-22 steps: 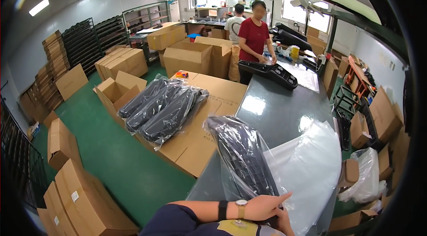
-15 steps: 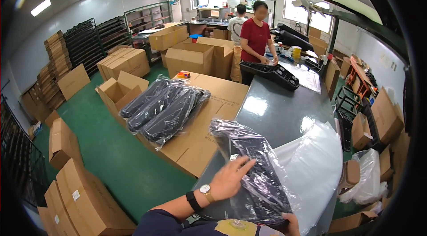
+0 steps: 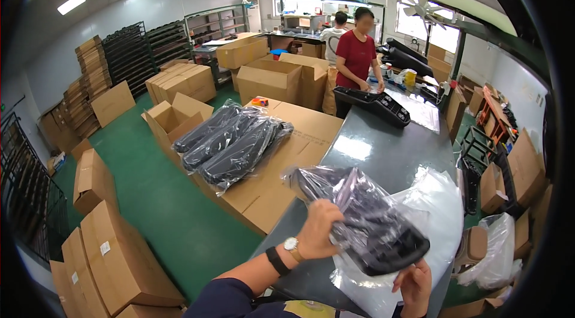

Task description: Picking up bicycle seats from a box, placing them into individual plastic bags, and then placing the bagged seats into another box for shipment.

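Your left hand (image 3: pixel 320 228) grips the near side of the black plastic part in its clear bag (image 3: pixel 365 222) — held just above the grey tabletop (image 3: pixel 383 150). Your right hand (image 3: pixel 413 285) clasps the bag's lower end from beneath; the part lies slanted between your two hands.

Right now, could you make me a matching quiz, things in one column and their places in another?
Things:
1. left hand
2. right hand
3. bagged parts
4. black tray

Places:
A. far end of the grey table
B. on the cardboard boxes
C. under the black part's near end
D. on top of the bag

Pairs: 1-D, 2-C, 3-B, 4-A
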### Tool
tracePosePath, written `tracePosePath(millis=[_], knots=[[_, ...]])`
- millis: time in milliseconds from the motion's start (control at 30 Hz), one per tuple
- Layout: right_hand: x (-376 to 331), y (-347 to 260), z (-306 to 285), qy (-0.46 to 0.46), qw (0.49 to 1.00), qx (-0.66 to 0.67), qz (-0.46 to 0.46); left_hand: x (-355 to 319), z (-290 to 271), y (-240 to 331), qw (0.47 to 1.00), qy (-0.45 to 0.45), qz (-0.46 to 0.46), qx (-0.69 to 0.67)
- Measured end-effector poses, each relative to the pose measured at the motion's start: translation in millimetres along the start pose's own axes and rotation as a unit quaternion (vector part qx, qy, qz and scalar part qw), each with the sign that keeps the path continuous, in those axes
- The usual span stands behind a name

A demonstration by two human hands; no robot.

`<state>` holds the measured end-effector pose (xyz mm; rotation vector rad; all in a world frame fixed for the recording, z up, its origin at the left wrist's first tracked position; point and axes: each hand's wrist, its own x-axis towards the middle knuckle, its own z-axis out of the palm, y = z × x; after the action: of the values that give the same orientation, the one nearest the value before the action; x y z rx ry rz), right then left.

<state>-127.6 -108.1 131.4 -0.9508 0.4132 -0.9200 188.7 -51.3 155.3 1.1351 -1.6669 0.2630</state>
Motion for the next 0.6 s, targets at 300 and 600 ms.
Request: tracePosePath(millis=[300,600], knots=[[74.2,60.2,58.1,-0.094,0.974,-0.199,0.056,-31.0,-181.3,-29.1,0.824,0.415,-0.202,-0.328],[171.2,208.8,214.6,-0.189,0.946,-0.258,0.058,-112.1,-323.2,-136.8,0.850,0.307,-0.204,-0.376]])
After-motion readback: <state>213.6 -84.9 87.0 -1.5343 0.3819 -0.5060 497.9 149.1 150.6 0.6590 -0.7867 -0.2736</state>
